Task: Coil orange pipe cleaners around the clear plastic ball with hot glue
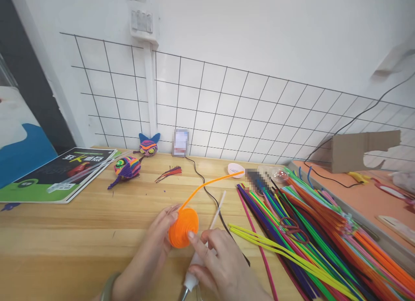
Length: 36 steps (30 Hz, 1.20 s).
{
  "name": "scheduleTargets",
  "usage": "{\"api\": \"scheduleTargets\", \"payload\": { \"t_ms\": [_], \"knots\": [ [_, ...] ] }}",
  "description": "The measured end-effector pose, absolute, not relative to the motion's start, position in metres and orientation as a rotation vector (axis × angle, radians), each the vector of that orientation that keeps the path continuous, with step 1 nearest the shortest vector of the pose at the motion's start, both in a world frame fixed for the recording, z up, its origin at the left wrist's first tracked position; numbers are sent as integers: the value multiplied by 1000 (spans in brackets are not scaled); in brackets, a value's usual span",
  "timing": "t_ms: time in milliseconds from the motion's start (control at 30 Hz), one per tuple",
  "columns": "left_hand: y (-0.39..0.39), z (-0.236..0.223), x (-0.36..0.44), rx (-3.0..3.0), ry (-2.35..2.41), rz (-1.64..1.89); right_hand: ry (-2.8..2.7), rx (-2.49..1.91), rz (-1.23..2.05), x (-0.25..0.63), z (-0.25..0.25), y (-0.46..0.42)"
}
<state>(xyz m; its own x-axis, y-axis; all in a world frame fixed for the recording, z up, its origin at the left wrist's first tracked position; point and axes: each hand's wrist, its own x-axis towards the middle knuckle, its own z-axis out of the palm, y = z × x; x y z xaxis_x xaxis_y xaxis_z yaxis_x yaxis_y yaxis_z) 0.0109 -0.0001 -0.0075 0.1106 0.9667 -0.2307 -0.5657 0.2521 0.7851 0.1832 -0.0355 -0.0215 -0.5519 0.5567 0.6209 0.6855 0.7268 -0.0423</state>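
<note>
My left hand [154, 242] and my right hand [220, 266] both hold an orange coil of pipe cleaner [183, 227] just above the wooden table [81, 236]. The left fingers grip its left side; the right thumb and fingers press on its lower right edge. A loose orange tail [210, 183] runs from the coil up to the right. Under my right hand lies a white glue gun [207, 244] with its nozzle near the front edge.
A big heap of coloured pipe cleaners [320, 232] fills the right side, with scissors [293, 229] on it. Two multicoloured wound figures [127, 168] [148, 146], a book [55, 173], a black cable [207, 190], a small pink dish [236, 168] and a cardboard piece [359, 149] lie further back.
</note>
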Motion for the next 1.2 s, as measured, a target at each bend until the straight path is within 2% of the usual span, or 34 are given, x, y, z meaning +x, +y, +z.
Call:
{"api": "scheduleTargets", "payload": {
  "t_ms": [233, 367, 467, 600, 667, 900, 1067, 1200],
  "knots": [
    [-3, -7, 12, 596, 851, 1231, -2349, -954, -370, 177, -21, -35],
    [1, -7, 9, 526, 801, 1229, -2296, -892, -290, 183, -20, -36],
    [5, -6, 5, 547, 779, 1204, -2174, -1093, -24, 196, -15, -34],
    [10, -8, 0, 603, 789, 1217, -2156, -1703, 455, 215, -4, -29],
    [11, -10, -2, 653, 789, 1224, -2186, -1782, 640, 220, -2, -28],
    [16, -21, -2, 786, 761, 1231, -2263, -1629, 761, 217, -13, -31],
    [22, -26, -7, 819, 769, 1266, -2084, -1479, 1160, 221, 0, -28],
    [25, -20, -14, 840, 784, 1310, -1799, -1218, 1296, 225, 5, -27]
  ]
}}
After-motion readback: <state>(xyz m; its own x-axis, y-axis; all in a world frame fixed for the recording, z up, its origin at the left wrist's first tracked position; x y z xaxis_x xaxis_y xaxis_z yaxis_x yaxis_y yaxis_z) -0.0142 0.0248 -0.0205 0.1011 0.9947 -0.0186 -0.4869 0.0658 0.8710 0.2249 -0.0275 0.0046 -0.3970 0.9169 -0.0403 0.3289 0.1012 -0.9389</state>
